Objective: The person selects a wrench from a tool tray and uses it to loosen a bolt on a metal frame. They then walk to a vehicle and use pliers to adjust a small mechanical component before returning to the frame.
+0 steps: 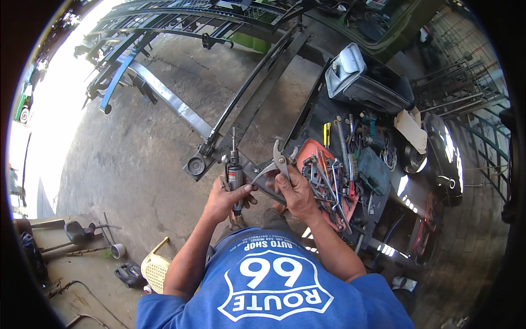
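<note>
My left hand (226,198) is closed around a grey straight air tool (235,176), which looks like a die grinder with a thin shaft pointing away from me. A slim wrench-like tool (224,160) stands beside it in the same hand. My right hand (297,194) grips a pair of metal pliers (280,162) by the handles, jaws pointing away. The handles are spread, one reaching toward my left hand. Just right of the pliers lies a red tray (310,147) heaped with wrenches and other hand tools.
A dark workbench (313,112) carries a yellow cutter (327,134), a green box (375,171) and an open grey case (364,82). A metal frame (257,104) stretches ahead over the concrete floor (131,159). Steel racks stand far left. A cream plastic chair (155,268) is at lower left.
</note>
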Available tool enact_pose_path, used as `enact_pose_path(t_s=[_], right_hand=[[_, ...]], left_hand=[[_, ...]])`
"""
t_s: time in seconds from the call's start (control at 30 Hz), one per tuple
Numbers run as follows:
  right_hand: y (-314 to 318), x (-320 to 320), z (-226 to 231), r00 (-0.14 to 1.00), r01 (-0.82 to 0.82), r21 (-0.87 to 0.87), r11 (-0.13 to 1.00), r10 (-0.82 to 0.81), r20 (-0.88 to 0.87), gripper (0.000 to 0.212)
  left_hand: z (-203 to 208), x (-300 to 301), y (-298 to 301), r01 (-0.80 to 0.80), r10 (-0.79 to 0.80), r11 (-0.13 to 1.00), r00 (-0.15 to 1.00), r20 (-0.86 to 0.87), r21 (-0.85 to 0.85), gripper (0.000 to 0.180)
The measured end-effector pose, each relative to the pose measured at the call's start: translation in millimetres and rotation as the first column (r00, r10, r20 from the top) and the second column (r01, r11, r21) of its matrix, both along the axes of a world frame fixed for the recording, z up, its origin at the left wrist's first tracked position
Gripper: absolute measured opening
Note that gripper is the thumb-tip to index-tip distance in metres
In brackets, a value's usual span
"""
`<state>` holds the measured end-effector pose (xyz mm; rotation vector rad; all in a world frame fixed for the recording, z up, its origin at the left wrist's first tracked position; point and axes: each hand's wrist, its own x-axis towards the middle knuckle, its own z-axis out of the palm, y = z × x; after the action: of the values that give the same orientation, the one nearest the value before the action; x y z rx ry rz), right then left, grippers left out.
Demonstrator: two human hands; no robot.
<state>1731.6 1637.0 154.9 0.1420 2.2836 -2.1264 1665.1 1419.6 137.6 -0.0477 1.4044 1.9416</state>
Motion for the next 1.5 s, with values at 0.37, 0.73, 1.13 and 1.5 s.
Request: enact_pose_path(t_s=[0.37, 0.73, 1.13, 1.5], right_hand=[[16, -10, 29, 0.96, -0.235, -0.13, 0.963, 0.251, 0.128, 0.04], [16, 21, 48, 0.778, -0.587, 0.674, 0.449, 0.544, 0.315, 0.059], [7, 25, 53, 0.669, -0.693, 0.602, 0.397, 0.664, 0.333, 0.081], [11, 22, 44, 0.659, -0.696, 0.607, 0.382, 0.675, 0.331, 0.094]], left_hand=[[13, 5, -13, 0.067, -0.069, 0.997, 0.996, -0.056, -0.033, 0.047], [6, 51, -40, 0.202, -0.216, 0.964, 0.974, 0.068, 0.172, 0.053], [1, 66, -46, 0.261, -0.255, 0.96, 0.964, -0.069, 0.097, 0.041], [-12, 66, -44, 0.222, -0.215, 0.975, 0.961, -0.175, 0.022, 0.047]])
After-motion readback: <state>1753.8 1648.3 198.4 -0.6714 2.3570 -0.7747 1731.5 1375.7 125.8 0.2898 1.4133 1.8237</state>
